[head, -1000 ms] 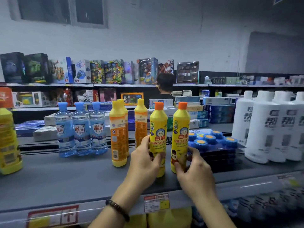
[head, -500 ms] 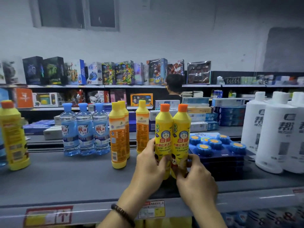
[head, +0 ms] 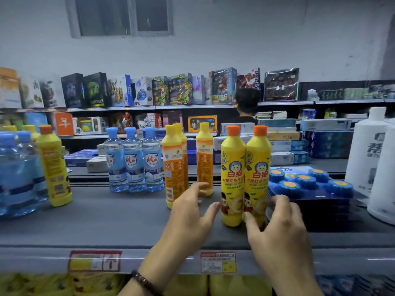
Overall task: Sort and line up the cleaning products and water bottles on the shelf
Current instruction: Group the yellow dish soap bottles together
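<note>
Grey shelf [head: 106, 223]; right hand [head: 280, 236] grips cat-label bottle [head: 257, 167]; left hand [head: 190, 218] spread beside.

View: one head-worn wide-angle camera — lines bow at the edges.
Facing: forward, slightly down, across the shelf [head: 106, 227] toward the back wall [head: 235, 50].
Nearness: close — left hand [head: 192, 218] and right hand [head: 280, 231] fill the lower centre.

Both forearms reach forward from below; the left hand [head: 192, 218] hovers palm down, fingers spread and relaxed, gripping nothing; the right hand [head: 280, 231] curls round the base of an orange-capped yellow detergent bottle [head: 257, 167], thumb in front, fingers behind.
</note>
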Demonstrator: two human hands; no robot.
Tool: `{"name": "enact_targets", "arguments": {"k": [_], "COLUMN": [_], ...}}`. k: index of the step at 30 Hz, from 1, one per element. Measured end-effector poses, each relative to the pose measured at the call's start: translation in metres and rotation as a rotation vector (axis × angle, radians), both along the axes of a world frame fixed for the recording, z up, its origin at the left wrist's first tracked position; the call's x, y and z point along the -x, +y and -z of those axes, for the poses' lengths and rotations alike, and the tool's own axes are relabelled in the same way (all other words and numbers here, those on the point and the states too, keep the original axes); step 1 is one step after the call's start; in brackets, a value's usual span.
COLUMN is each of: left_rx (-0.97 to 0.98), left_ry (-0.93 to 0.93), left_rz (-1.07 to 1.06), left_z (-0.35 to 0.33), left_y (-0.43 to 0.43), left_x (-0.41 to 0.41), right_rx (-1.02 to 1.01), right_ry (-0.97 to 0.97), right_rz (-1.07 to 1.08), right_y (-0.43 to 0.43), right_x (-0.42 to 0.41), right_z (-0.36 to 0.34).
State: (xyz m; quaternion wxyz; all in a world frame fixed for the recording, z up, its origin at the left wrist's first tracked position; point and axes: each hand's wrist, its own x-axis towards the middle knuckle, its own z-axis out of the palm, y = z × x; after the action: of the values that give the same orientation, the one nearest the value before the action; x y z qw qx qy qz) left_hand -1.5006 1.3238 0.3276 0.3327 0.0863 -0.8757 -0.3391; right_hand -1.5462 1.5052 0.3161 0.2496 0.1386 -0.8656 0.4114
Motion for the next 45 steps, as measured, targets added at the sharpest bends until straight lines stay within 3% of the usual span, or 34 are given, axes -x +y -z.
{"name": "enact_targets", "arguments": {"k": [4, 10, 15, 21, 29, 35, 41, 45], "left_rx": [0.183, 0.418, 0.487, 0.504, 0.525, 0.563, 0.581, 0.571], "left_ry": [-0.107, -0.376, -0.501, -0.578, -0.664, -0.681, -0.691, -0.698], "left_rz": [-0.075, -0.357, -0.514, -0.599, -0.545, -0.495, -0.483, -0.476], "left_z": [0.000, -0.010, -0.015, -0.014, -0.014, -0.016, -0.014, -0.016], "left_y": [-0.052, -0.145, -0.224, -0.296, -0.350, -0.362, -0.362, -0.366], "left_x": [-0.050, -0.132, -0.193, -0.236, -0.254, -0.254, -0.251, -0.250], "right_rx": [-0.117, -0.298, -0.441, -0.551, -0.733, -0.605, -0.195, -0.166], "right_ry": [0.067, -0.159, -0.176, -0.095, -0.080, -0.169, -0.387, -0.358], "right_rz": [-0.158, -0.458, -0.619, -0.655, -0.490, -0.435, -0.552, -0.553], "right_y": [-0.033, -0.133, -0.234, -0.339, -0.436, -0.471, -0.504, -0.511], "right_x": [-0.033, -0.080, -0.122, -0.159, -0.155, -0.139, -0.137, -0.130], "right_z": [-0.010, -0.035, -0.044, -0.050, -0.058, -0.060, -0.058, -0.047]}}
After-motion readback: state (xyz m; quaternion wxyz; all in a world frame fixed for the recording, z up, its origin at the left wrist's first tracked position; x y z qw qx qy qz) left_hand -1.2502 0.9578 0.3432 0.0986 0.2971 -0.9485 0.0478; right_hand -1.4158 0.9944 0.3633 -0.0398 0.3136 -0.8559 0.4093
